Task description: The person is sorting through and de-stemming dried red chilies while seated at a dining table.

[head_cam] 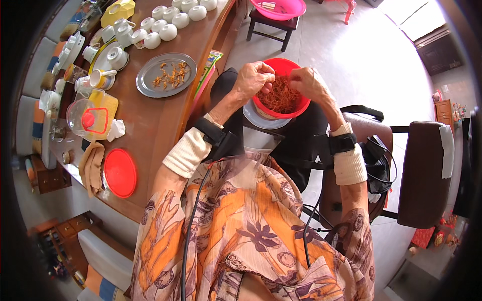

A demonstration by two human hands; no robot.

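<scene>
A red plastic tub [304,106] holds a heap of thin reddish-brown dried strands [280,95] between my knees, with a pale round plate [260,121] under it. Over the tub's left rim, my left hand [257,78] has thumb and fingertips pinched together. My right hand [309,83] is over the right side of the tub, its fingers curled inward. Whether either hand pinches a strand is too small to tell. On the wooden table to my left, an oval metal tray [145,81] carries several small orange-brown dried pieces [173,77].
White cups [168,32] stand in rows on the wooden table [158,124], near mugs, a clear plastic container [109,101], a brown cloth [92,165] and a red round lid [120,173]. A pink basin [282,15] rests on a dark stool ahead. Chairs stand at right.
</scene>
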